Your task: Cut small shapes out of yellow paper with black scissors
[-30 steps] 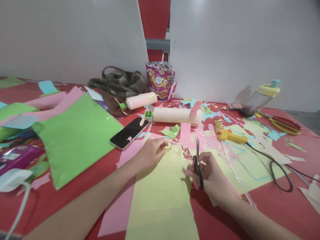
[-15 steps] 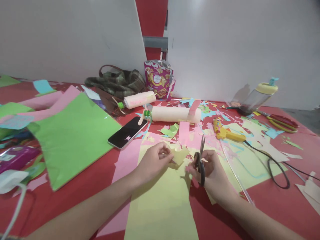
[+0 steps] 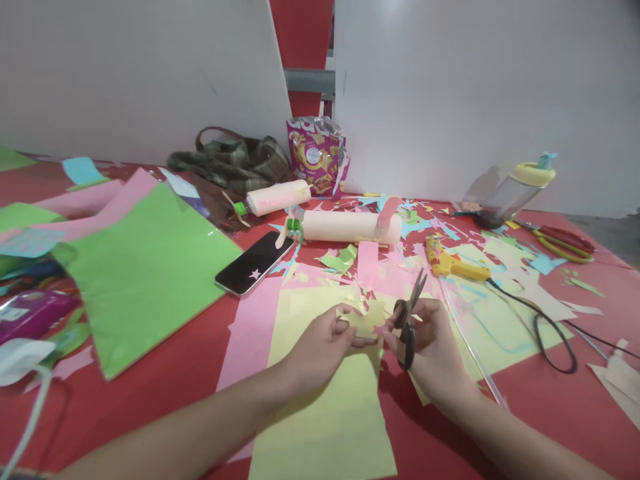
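Two green-capped rolls (image 3: 350, 227), one phone (image 3: 263, 257), one glue gun (image 3: 460, 269). Purple thing (image 3: 37, 313) is cut off at the left edge, can't identify it. Left hand (image 3: 325, 343) pinches a yellow scrap (image 3: 367, 325) above the yellow sheet (image 3: 320, 427) — right hand (image 3: 434, 347)'s curled around black scissors (image 3: 409, 340), fingertips at a pink bit (image 3: 381, 329).

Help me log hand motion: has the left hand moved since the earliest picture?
Yes. Judged against the smartphone, the left hand has moved to the right and toward the bottom of the picture.
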`<state>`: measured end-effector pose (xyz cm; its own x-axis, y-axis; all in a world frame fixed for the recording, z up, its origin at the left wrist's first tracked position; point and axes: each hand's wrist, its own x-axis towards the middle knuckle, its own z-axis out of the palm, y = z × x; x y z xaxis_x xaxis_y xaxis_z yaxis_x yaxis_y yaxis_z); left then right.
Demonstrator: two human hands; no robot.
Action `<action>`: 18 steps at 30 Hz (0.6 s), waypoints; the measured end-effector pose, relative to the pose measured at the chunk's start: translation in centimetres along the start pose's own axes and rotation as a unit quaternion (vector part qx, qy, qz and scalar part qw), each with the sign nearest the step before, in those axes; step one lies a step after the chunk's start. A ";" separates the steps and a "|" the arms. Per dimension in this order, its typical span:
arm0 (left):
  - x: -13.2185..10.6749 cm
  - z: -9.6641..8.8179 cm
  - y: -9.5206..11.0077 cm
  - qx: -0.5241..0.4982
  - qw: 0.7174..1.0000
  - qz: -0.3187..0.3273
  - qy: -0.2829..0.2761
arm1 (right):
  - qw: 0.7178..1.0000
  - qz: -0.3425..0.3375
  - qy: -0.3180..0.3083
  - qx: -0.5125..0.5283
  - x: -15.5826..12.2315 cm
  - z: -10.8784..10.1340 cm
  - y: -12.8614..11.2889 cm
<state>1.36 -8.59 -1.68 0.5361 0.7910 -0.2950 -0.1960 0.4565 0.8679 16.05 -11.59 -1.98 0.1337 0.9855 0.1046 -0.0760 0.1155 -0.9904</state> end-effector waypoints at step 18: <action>-0.6 0.7 -0.3 0.093 0.993 0.010 -0.071 | 0.996 0.059 -0.037 -0.059 -0.3 -0.3 0.9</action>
<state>1.71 -9.44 -1.45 0.6459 0.7282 -0.2294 -0.0604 0.3482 0.9355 16.29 -11.79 -2.95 0.0574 0.9983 -0.0113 0.0300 -0.0131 -0.9995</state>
